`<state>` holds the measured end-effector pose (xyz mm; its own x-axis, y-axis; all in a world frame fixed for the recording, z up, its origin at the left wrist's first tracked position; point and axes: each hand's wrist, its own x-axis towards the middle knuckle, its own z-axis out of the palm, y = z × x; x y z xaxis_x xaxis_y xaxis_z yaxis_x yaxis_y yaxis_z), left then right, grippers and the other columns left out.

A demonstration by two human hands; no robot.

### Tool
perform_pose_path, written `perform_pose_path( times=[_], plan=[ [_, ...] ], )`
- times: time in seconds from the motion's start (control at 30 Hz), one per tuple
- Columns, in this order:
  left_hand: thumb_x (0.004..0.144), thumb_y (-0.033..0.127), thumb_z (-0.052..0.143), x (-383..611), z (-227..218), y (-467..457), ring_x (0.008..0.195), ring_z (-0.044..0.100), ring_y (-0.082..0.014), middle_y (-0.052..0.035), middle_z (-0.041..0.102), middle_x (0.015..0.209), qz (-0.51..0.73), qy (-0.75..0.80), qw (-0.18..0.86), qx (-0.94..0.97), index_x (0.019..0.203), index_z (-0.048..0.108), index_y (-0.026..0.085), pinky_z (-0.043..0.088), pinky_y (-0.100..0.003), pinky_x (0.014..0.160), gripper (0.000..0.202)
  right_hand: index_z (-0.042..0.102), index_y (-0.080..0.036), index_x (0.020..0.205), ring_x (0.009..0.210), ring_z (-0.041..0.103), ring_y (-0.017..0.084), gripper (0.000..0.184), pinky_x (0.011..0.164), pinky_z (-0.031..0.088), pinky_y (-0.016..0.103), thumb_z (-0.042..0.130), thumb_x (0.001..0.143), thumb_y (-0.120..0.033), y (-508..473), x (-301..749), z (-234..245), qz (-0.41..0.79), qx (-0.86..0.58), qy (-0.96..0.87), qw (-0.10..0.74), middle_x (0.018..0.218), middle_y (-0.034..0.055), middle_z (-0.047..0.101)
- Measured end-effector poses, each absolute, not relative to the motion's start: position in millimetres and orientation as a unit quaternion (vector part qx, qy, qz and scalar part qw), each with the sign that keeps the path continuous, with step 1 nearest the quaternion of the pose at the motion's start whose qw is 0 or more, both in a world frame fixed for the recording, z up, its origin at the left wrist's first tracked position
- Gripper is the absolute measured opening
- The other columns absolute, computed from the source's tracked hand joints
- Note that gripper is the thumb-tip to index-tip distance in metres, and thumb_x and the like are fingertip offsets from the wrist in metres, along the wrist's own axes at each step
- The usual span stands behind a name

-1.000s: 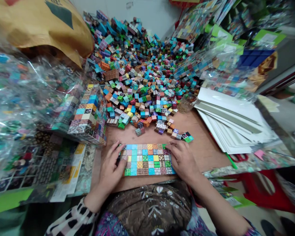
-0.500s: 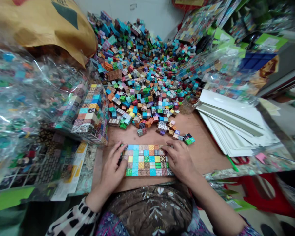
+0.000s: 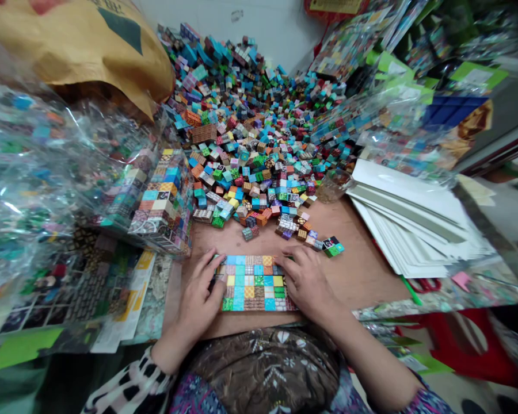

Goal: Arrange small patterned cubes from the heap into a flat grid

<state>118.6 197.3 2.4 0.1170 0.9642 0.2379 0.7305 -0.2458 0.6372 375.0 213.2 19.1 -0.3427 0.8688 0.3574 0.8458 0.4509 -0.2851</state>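
A flat rectangular panel of small patterned cube blocks (image 3: pixel 250 284), set in tight rows, lies on the brown board in front of me. My left hand (image 3: pixel 201 293) grips the panel's left edge, with its thumb along the near side and the fingers bent around the far left corner. Over the right end rests my right hand (image 3: pixel 308 282), its fingers curled onto the top and covering the last columns. Both palms stay low at the board. What lies under the right fingers is hidden.
A big heap of loose blocks (image 3: pixel 259 149) fills the back. Wrapped block stacks (image 3: pixel 162 201) and clear plastic bags (image 3: pixel 30 172) stand left. A pile of white cards (image 3: pixel 414 224), red-handled scissors (image 3: pixel 427 285) and a small clear cup (image 3: pixel 334 185) are on the right. A few blocks (image 3: pixel 332 246) lie near my right hand.
My right hand has slid a little left over the panel, covering more of its right columns. My left hand stays at the left edge. The whole view has shifted slightly.
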Motion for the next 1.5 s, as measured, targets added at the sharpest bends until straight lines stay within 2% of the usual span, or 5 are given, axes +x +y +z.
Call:
perform_pose_path(
  times=[0.43, 0.63, 0.9, 1.1, 1.5],
  plan=[
    [0.092, 0.027, 0.048, 119.0, 2.3, 196.8, 0.131, 0.051, -0.0228, -0.0105, 0.05, 0.144, 0.316, 0.582, 0.184, 0.726, 0.132, 0.058, 0.018, 0.045, -0.042, 0.109, 0.042, 0.071, -0.017, 0.097, 0.106, 0.049, 0.029, 0.025, 0.092, 0.043, 0.046, 0.051, 0.086, -0.008, 221.1, 359.7, 31.4, 0.057, -0.501, -0.829, 0.243, 0.111, 0.0138, 0.062],
    [0.093, 0.027, 0.047, 120.4, 4.3, 195.2, 0.132, 0.05, -0.0223, -0.0093, 0.048, 0.146, 0.316, 0.59, 0.212, 0.712, 0.133, 0.056, 0.019, 0.056, -0.034, 0.094, 0.042, 0.071, -0.014, 0.096, 0.102, 0.048, 0.028, 0.023, 0.09, 0.043, 0.045, 0.051, 0.088, -0.008, 219.6, 356.3, 26.0, 0.049, -0.494, -0.835, 0.239, 0.102, 0.0134, 0.064],
    [0.095, 0.032, 0.047, 118.6, 1.2, 195.9, 0.132, 0.049, -0.024, -0.0109, 0.05, 0.145, 0.317, 0.586, 0.191, 0.721, 0.132, 0.058, 0.017, 0.056, -0.034, 0.092, 0.042, 0.071, -0.013, 0.096, 0.106, 0.048, 0.03, 0.024, 0.091, 0.043, 0.045, 0.05, 0.086, -0.006, 224.3, 352.1, 39.4, 0.075, -0.484, -0.842, 0.228, 0.112, 0.0159, 0.063],
    [0.095, 0.031, 0.046, 119.1, -0.2, 195.1, 0.132, 0.05, -0.024, -0.0119, 0.051, 0.144, 0.32, 0.583, 0.171, 0.727, 0.131, 0.059, 0.015, 0.044, -0.042, 0.11, 0.041, 0.071, -0.015, 0.102, 0.107, 0.048, 0.03, 0.027, 0.092, 0.042, 0.046, 0.053, 0.084, -0.006, 225.6, 345.6, 26.7, 0.062, -0.479, -0.849, 0.213, 0.111, 0.0144, 0.063],
    [0.094, 0.029, 0.045, 118.0, 0.9, 196.1, 0.133, 0.048, -0.0232, -0.0119, 0.05, 0.145, 0.314, 0.58, 0.185, 0.728, 0.131, 0.058, 0.015, 0.042, -0.042, 0.111, 0.042, 0.072, -0.017, 0.101, 0.107, 0.047, 0.03, 0.027, 0.091, 0.042, 0.045, 0.052, 0.085, -0.008, 231.3, 341.7, 28.3, 0.061, -0.473, -0.854, 0.207, 0.113, 0.0135, 0.063]
  ],
)
